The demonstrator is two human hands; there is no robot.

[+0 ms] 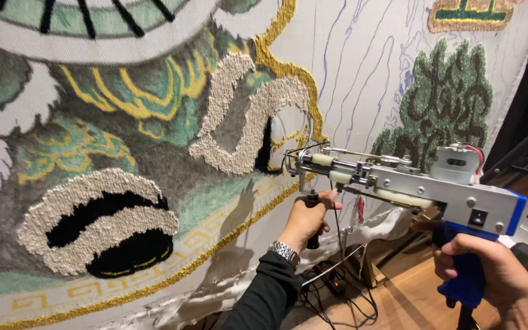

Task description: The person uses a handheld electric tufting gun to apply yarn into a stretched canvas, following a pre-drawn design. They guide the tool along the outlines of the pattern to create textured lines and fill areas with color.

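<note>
Tufting gun (pixel 410 183) — metal, blue-handled — clenched by both hands' grip against nubby tufted cloth (pixel 154 153).

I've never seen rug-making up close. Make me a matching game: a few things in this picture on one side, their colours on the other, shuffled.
Things:
1. Tufting gun grip
2. Front handle
3. Wristwatch
4. Rug border line

Colours:
A. gold
B. silver
C. blue
D. black

Pairs: 1-C, 2-D, 3-B, 4-A. The right hand holds the grip; the left hand holds the front handle.
</note>
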